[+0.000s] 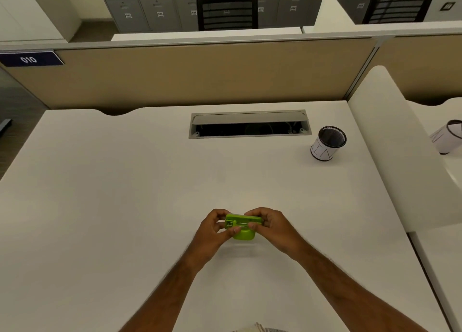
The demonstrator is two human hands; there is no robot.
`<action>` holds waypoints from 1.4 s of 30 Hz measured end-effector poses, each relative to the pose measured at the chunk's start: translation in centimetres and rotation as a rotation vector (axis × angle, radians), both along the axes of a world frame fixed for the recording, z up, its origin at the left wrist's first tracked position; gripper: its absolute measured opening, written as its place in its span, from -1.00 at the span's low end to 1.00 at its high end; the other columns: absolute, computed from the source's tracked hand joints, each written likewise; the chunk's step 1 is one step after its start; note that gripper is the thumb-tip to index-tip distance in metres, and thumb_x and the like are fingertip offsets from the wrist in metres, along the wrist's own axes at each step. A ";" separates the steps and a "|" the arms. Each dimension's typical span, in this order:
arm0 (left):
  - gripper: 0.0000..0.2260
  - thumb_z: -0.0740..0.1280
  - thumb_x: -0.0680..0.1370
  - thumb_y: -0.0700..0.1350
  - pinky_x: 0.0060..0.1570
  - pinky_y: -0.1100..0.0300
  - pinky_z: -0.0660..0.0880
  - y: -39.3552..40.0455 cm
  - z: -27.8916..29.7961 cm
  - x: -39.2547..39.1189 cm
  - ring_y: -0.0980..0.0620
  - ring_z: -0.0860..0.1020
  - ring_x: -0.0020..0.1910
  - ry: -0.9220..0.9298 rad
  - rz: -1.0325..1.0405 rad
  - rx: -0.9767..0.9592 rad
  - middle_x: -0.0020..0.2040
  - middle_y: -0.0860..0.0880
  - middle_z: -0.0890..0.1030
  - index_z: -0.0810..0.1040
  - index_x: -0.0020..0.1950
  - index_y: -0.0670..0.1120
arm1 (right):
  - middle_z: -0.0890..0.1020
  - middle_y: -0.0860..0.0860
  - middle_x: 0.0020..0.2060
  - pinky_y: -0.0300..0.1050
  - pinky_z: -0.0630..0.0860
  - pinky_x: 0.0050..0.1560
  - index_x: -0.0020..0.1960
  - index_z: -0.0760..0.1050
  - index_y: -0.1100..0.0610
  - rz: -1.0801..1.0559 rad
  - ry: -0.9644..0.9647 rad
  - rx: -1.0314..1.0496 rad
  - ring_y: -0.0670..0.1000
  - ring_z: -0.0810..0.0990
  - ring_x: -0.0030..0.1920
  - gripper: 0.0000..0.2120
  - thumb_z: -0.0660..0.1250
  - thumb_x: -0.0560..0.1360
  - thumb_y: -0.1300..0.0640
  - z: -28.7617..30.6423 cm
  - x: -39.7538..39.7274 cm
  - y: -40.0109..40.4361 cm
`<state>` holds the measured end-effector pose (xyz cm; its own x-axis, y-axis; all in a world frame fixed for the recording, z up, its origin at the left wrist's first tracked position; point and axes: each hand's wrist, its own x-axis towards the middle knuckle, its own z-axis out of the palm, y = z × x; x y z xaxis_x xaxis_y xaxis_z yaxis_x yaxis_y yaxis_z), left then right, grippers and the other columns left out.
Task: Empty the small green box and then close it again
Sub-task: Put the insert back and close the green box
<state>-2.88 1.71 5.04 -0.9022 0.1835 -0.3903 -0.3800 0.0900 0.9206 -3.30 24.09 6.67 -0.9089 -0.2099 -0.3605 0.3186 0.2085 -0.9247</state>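
Note:
The small green box [242,226] is held above the white desk [125,194] in front of me, between both hands. My left hand [213,229] grips its left end, thumb on the near side. My right hand [271,225] grips its right end with fingers over the top. The box looks partly open, with a lid edge and a pale interior showing toward me. Its contents are too small to make out.
A black mesh pen cup [327,144] wrapped in white paper stands at the back right. An open cable hatch [250,124] is set in the desk's far middle. A tan partition runs behind the desk. A white divider borders the right side.

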 end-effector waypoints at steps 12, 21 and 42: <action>-0.72 0.62 0.52 -0.18 0.00 0.22 0.70 0.2 -0.2 -0.1 -0.04 0.79 0.07 0.001 0.093 0.012 0.11 -0.04 0.77 0.69 0.16 0.04 | 0.73 0.10 0.06 -0.11 0.63 0.09 0.19 0.64 0.17 0.045 -0.017 0.025 -0.02 0.72 0.01 -0.82 0.39 0.61 0.27 -0.1 -0.8 0.2; -0.74 0.60 0.54 -0.14 -0.04 0.14 0.76 2.2 -1.5 -0.2 -0.12 0.75 0.10 -0.114 0.246 -0.033 0.18 -0.20 0.73 0.68 0.19 -0.14 | 0.65 0.06 0.12 -0.29 0.62 -0.03 0.33 0.49 0.09 -0.084 -0.120 0.037 -0.06 0.68 0.09 -0.46 0.61 0.42 0.12 -2.2 -0.7 0.1; -0.58 0.65 0.48 0.00 0.23 -0.05 0.65 3.6 -3.8 -0.9 -0.12 0.69 0.13 -0.100 0.264 -0.485 0.12 -0.15 0.72 0.71 0.23 -0.20 | 0.50 0.13 0.16 0.09 0.55 0.30 0.31 0.57 0.27 -0.178 0.068 0.303 0.12 0.58 0.21 -0.48 0.60 0.43 0.10 -5.3 0.7 -1.4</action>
<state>-3.78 5.26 1.28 -0.8473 -0.2657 -0.4598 -0.5305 0.3837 0.7558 -2.65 22.69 1.36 -0.9456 0.0605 -0.3196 0.3143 0.4231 -0.8498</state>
